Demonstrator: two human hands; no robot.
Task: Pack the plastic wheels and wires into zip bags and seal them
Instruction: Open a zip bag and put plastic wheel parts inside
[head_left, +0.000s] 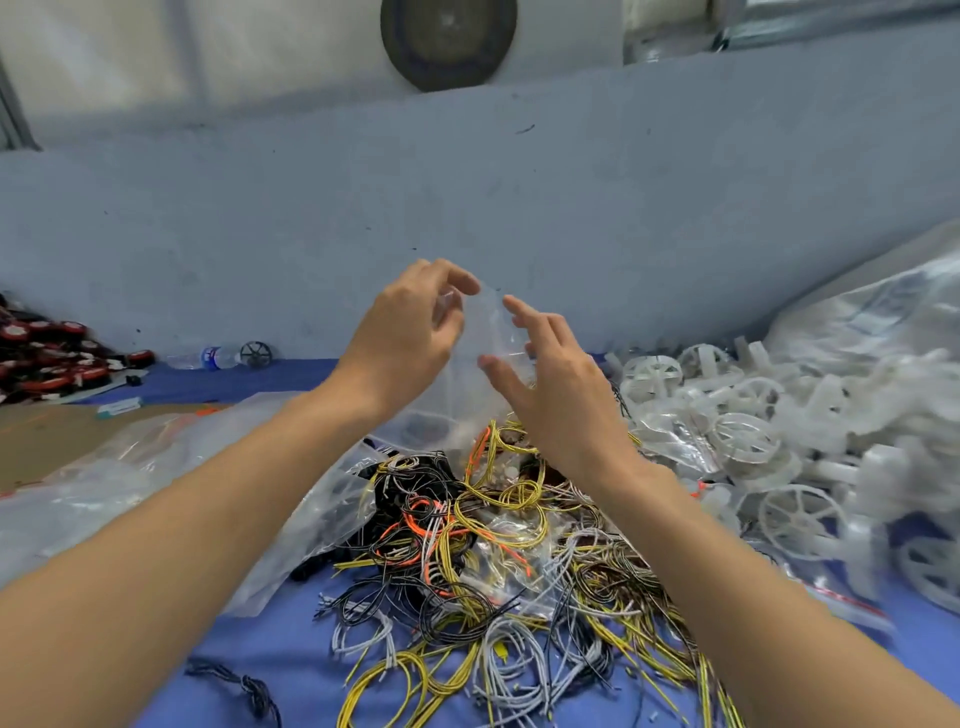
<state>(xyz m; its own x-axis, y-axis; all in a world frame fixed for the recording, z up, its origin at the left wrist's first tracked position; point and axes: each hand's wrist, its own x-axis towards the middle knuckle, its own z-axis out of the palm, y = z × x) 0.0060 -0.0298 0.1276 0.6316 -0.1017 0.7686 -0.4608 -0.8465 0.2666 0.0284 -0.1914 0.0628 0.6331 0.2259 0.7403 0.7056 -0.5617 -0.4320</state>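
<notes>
Zip bag (488, 332), thin, clear and crinkled, hangs between the hands, its top pinched in the left hand (410, 332). The right hand (550, 384) is spread, fingers straight, just beside it. Glossy coiled wires (498, 545) heap below, and translucent spoked plastic wheels (737, 441) lie to the right.
</notes>
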